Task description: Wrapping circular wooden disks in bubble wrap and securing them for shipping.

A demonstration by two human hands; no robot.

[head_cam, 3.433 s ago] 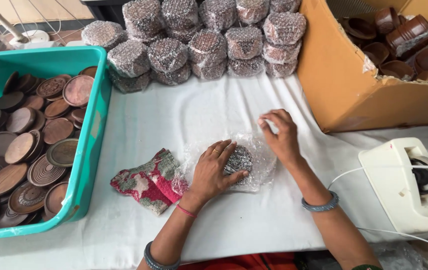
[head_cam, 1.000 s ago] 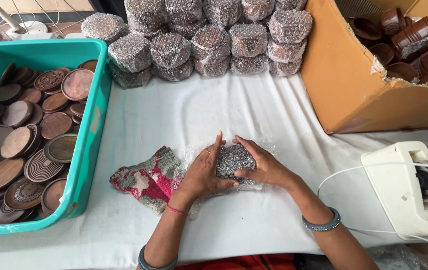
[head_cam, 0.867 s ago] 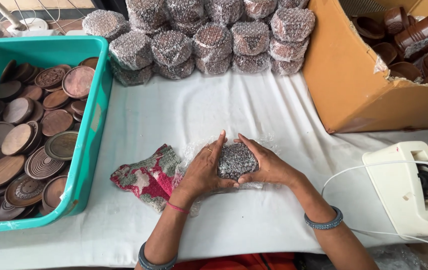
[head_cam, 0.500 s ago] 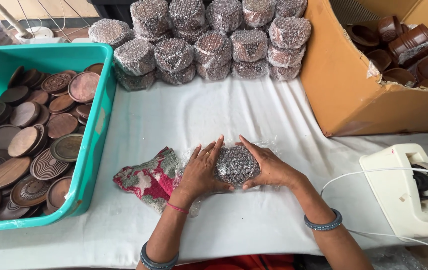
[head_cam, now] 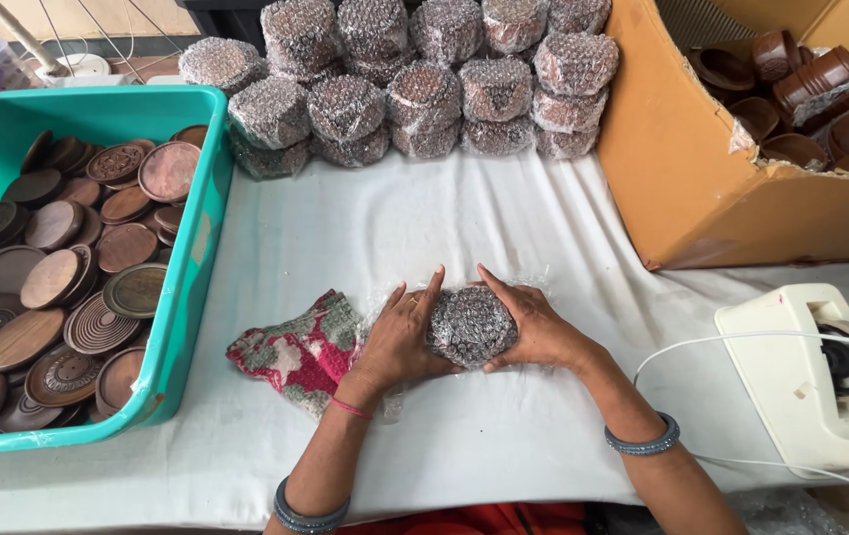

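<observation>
At the centre of the frame both hands cup a round bundle (head_cam: pixel 471 325) wrapped in bubble wrap, which rests on the white cloth (head_cam: pixel 424 228). The left hand (head_cam: pixel 400 335) presses its left side, fingers pointing up; the right hand (head_cam: pixel 535 325) presses its right side, so the bundle is grasped between the two palms (neither hand is clenched into a fist). Just left of the left hand lies a red patterned rag (head_cam: pixel 298 349). At far left a teal tub (head_cam: pixel 182 297) holds brown wooden discs (head_cam: pixel 58 287). Wrapped bundles (head_cam: pixel 415 84) are stacked along the top. A cardboard box (head_cam: pixel 682 168) sits upper right, a white tape dispenser (head_cam: pixel 806 376) lower right.
</observation>
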